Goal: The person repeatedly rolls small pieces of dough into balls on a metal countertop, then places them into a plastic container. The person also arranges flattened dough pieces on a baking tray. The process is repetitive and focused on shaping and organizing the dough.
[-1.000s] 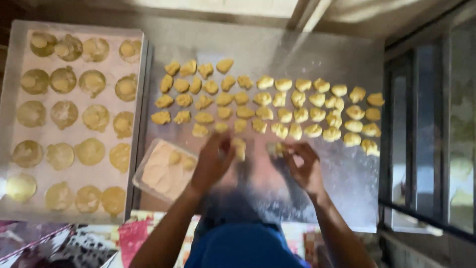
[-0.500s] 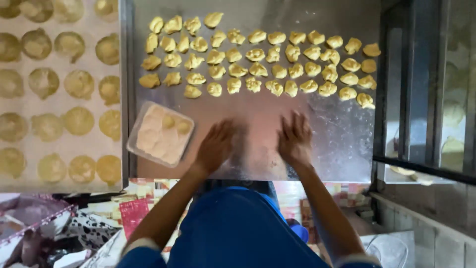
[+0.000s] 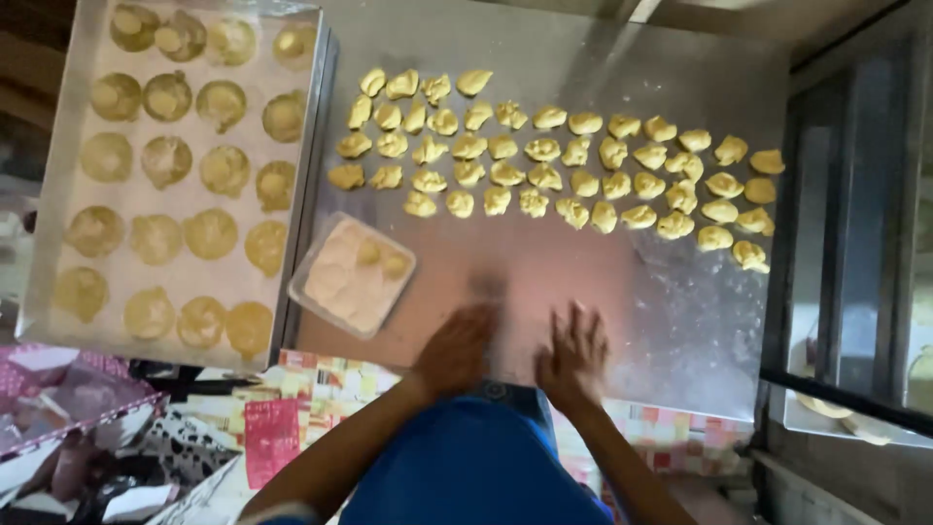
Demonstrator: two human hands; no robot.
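— What containers do we have, and what sits in them?

— Just beyond our left hand (image 3: 455, 350) and a little to its left lies a shallow square tub (image 3: 303, 289) filled with pale flour, a couple of yellow dough lumps half sunk in it. Farther left, well apart from both hands, a big baking tray (image 3: 58, 175) lined with paper carries rows of flattened golden dough rounds.

— And our hands?

— Both rest at the near edge of the metal table (image 3: 680, 321). Our left hand is loosely curled, knuckles up, holding nothing that we can see. Our right hand (image 3: 573, 355) is spread wide, fingers (image 3: 581, 321) fanned apart and pointing away from us, empty, hovering over or touching the floured tabletop; we cannot tell which.

— Where are the dough pieces?

— The small yellow dough pieces (image 3: 544, 175) lie in rough rows across the table, well beyond both hands, from above the tub out to the far right.

— Any packages or coloured things?

— Left of our left arm, below the table edge, we see a red patterned packet (image 3: 270, 439) and a patchwork of coloured squares (image 3: 330, 379), the print too blurred to make out.
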